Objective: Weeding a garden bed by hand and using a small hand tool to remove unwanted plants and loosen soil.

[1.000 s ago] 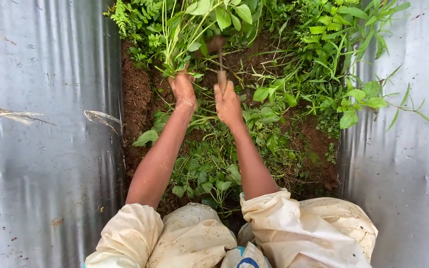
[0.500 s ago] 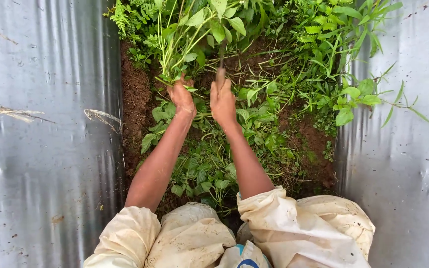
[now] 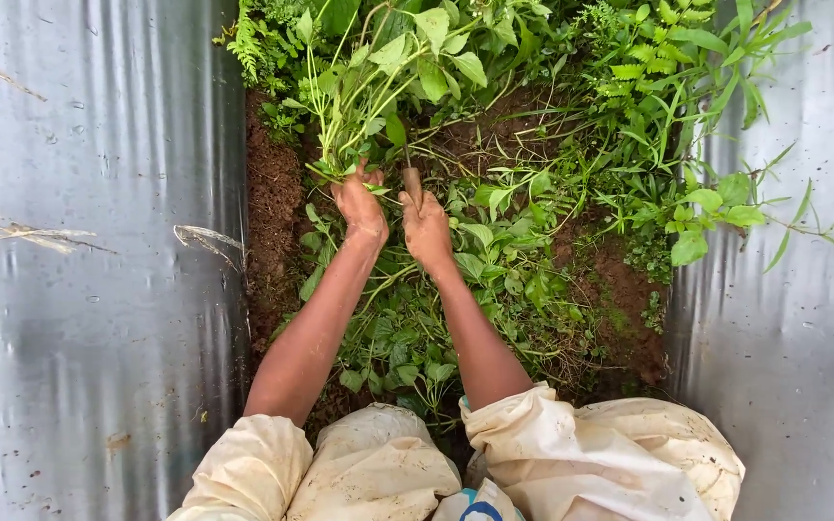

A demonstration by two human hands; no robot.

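Soil strip (image 3: pixel 272 222) between silver plastic sheets (image 3: pixel 89 289).
Left hand (image 3: pixel 361 207) now grips weed stems (image 3: pixel 340 145) lower; right hand (image 3: pixel 427 227) clasps a tool handle (image 3: pixel 413 185).

you're outdoors in a farm or garden plot: a strip of reddish-brown soil (image 3: pixel 272 212) thick with leafy green weeds (image 3: pixel 494 241) runs from six to twelve o'clock, hemmed in by silvery plastic mulch sheeting (image 3: pixel 89 289) at nine and three o'clock.
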